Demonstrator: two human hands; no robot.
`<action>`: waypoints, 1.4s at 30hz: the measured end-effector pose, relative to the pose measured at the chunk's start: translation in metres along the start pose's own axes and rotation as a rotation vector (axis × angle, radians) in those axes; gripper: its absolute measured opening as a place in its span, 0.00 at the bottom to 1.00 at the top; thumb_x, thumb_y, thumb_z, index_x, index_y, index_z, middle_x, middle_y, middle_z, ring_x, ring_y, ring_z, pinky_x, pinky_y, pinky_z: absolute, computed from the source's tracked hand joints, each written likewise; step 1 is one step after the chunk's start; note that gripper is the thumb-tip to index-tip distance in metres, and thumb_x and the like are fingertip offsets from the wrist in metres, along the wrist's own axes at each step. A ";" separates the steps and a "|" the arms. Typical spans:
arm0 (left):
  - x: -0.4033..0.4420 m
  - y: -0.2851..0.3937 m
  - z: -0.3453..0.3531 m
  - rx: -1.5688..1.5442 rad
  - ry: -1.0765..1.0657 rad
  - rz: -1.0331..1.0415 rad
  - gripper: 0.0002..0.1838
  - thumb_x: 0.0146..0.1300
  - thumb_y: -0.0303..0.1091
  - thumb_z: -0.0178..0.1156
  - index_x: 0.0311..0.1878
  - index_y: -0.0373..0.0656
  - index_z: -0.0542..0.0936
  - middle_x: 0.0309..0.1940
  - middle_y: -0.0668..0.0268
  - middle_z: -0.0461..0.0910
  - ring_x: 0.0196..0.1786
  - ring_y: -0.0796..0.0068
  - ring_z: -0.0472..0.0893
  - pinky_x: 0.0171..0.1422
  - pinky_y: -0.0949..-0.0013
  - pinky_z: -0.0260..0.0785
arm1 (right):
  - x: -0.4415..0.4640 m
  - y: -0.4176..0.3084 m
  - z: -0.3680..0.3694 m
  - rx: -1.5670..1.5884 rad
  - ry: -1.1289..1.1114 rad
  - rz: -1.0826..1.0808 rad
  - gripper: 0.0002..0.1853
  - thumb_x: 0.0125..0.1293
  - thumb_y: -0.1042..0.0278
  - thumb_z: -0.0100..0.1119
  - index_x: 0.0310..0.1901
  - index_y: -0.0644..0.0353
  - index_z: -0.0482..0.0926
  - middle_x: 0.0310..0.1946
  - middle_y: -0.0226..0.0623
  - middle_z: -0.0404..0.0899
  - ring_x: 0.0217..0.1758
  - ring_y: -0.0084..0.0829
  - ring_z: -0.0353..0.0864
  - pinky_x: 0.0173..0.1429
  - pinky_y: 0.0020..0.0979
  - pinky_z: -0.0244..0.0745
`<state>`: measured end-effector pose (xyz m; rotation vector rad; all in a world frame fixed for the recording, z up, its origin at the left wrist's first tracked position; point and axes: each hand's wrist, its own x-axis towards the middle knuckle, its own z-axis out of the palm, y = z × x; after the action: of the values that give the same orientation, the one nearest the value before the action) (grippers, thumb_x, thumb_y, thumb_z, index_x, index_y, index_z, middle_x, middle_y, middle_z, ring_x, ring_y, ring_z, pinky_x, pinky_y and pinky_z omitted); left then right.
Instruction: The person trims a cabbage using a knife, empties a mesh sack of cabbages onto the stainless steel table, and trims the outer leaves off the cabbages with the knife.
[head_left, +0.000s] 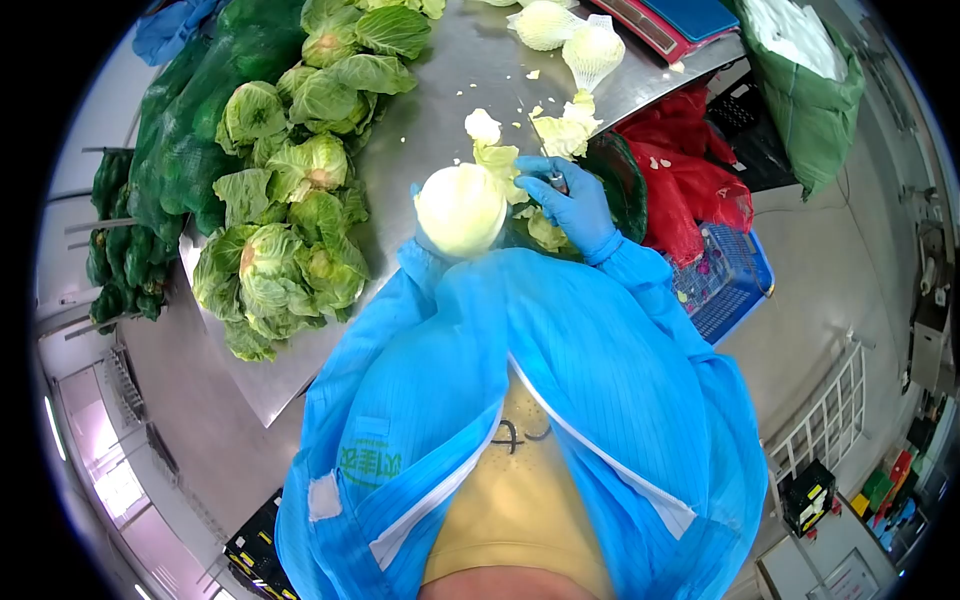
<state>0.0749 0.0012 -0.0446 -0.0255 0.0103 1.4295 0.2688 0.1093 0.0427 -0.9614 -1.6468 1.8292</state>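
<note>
Yellow shirt (520, 500) beneath blue coat (640, 370) with green lettering (370, 462), left hand (424, 238) cupping pale cabbage (460, 210), right hand (575, 208) gripping small tool (559, 183).

Food workroom, produce-packing type. Steel table (432, 72), bearing heap of cabbages (300, 165) at one side. Green net sacks (215, 105), bulging, beside heap; more on rack at wall. Netted cabbages (593, 52) at table's far end. Blue crate (728, 285), red net bags (690, 180), green sack (815, 110) near table. Blue work coat (400, 350), blue gloves (583, 212) on person. Bare, smooth floor (215, 400).
</note>
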 end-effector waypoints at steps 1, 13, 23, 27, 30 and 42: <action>0.002 -0.008 0.029 0.095 0.089 0.138 0.40 0.59 0.68 0.41 0.65 0.46 0.64 0.62 0.56 0.67 0.62 0.54 0.69 0.64 0.51 0.64 | -0.001 0.002 0.002 -0.003 -0.011 -0.002 0.20 0.57 0.64 0.65 0.50 0.59 0.77 0.38 0.31 0.80 0.33 0.15 0.72 0.40 0.20 0.69; -0.010 -0.020 0.084 1.399 0.406 0.375 0.53 0.49 0.44 0.70 0.72 0.44 0.47 0.55 0.54 0.67 0.58 0.61 0.70 0.58 0.60 0.69 | 0.037 0.073 -0.001 0.920 -0.348 0.133 0.21 0.63 0.60 0.59 0.55 0.58 0.70 0.33 0.30 0.76 0.28 0.21 0.73 0.31 0.23 0.69; -0.005 0.014 0.073 1.753 0.013 0.367 0.66 0.30 0.36 0.79 0.72 0.42 0.45 0.68 0.56 0.54 0.66 0.64 0.63 0.70 0.59 0.55 | 0.032 0.038 0.038 0.791 -0.375 0.582 0.29 0.66 0.37 0.41 0.51 0.57 0.73 0.42 0.39 0.80 0.42 0.27 0.81 0.46 0.29 0.78; -0.016 0.016 0.049 1.395 0.211 0.435 0.60 0.31 0.34 0.79 0.69 0.40 0.52 0.64 0.58 0.63 0.63 0.66 0.67 0.66 0.63 0.62 | 0.049 0.053 0.066 0.791 -0.205 0.403 0.25 0.66 0.44 0.49 0.50 0.60 0.73 0.42 0.40 0.79 0.36 0.28 0.80 0.41 0.31 0.76; -0.015 0.004 0.029 1.253 0.448 0.625 0.58 0.31 0.37 0.78 0.67 0.39 0.55 0.62 0.56 0.65 0.61 0.64 0.69 0.64 0.64 0.65 | 0.056 0.064 0.064 0.007 0.048 0.176 0.27 0.67 0.49 0.49 0.58 0.62 0.68 0.40 0.44 0.80 0.34 0.36 0.80 0.36 0.35 0.72; -0.030 0.024 -0.002 1.997 0.989 0.481 0.61 0.28 0.50 0.78 0.67 0.39 0.55 0.55 0.51 0.66 0.59 0.54 0.70 0.61 0.59 0.66 | 0.059 0.058 0.079 -0.855 -0.375 -0.093 0.31 0.68 0.42 0.40 0.70 0.38 0.51 0.22 0.51 0.77 0.27 0.50 0.78 0.33 0.46 0.71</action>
<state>0.0473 -0.0250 -0.0461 0.9482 2.3057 1.1482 0.1764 0.0949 -0.0233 -0.8436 -2.7572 1.2675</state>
